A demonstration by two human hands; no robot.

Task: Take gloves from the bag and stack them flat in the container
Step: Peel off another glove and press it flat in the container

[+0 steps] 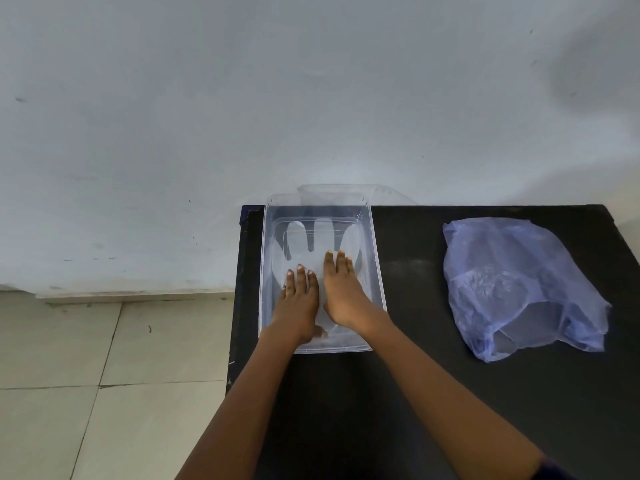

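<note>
Hands fill the middle of the head view, both laid flat inside a clear plastic container that sits at the far left end of a black surface. The left hand rests palm down with its fingers straight and close together, pressing on the lower left part of a translucent glove spread on the container's floor. The right hand lies just beside it, also palm down with straight fingers, covering the glove's right side; the two hands are nearly touching along their inner edges. Neither hand curls around anything. The glove lies flat, its fingers pointing toward the far wall of the container and showing beyond the person's fingertips. Whether more than one glove lies there cannot be told. A second clear piece, perhaps a lid, leans behind the container against a pale wall. Well apart to the right on the same surface lies a crumpled bluish plastic bag, its mouth facing the near edge, with pale contents faintly visible through it. Tiled floor shows at the lower left.
</note>
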